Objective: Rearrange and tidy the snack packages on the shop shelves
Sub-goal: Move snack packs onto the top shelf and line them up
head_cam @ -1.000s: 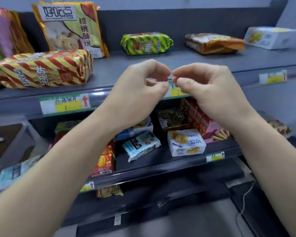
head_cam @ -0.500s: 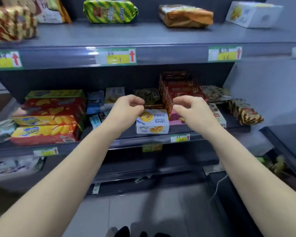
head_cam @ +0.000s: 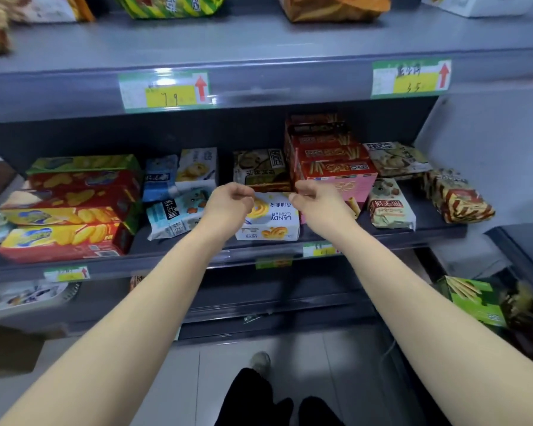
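Here, two curled hands above the white biscuit box

Stretches both bare arms toward the middle grey metal shelf [head_cam: 166, 259]. Holds the left hand [head_cam: 231, 202] and the right hand [head_cam: 318, 202] side by side, a little apart, just over the far end of the flat white cardboard biscuit box printed with yellow swirl cookies [head_cam: 274, 224]. Curls the fingers of each hand in narrow, thumb tip close to forefinger, with nothing seen between them; cannot tell whether either hand touches the box.

Finds that box lying flat at the front edge of the middle shelf, between the light blue and white soft packets [head_cam: 173, 216] on its left and the pale pink cardboard box [head_cam: 353, 189] on its right. Sees, right behind the pink box, a stack of dark red cardboard boxes of biscuit sticks [head_cam: 330, 152], and behind the white box a brown and cream flat packet [head_cam: 259, 169]. Sees, at the left end of the same shelf, a pile of long red and yellow cardboard boxes [head_cam: 65, 236] topped by a green one; at the right end, a brown-striped wrapped block [head_cam: 459, 198], tilted, near a small cream packet with a red label [head_cam: 391, 209].

Above, on the lip of the upper grey shelf [head_cam: 259, 47], a green and yellow price label with a red arrow [head_cam: 166, 92]. Down right, on a lower level, a bright green cardboard box [head_cam: 471, 299]. Below, grey floor tiles [head_cam: 222, 373], a pale shoe [head_cam: 260, 362] and black trouser legs [head_cam: 246, 398].
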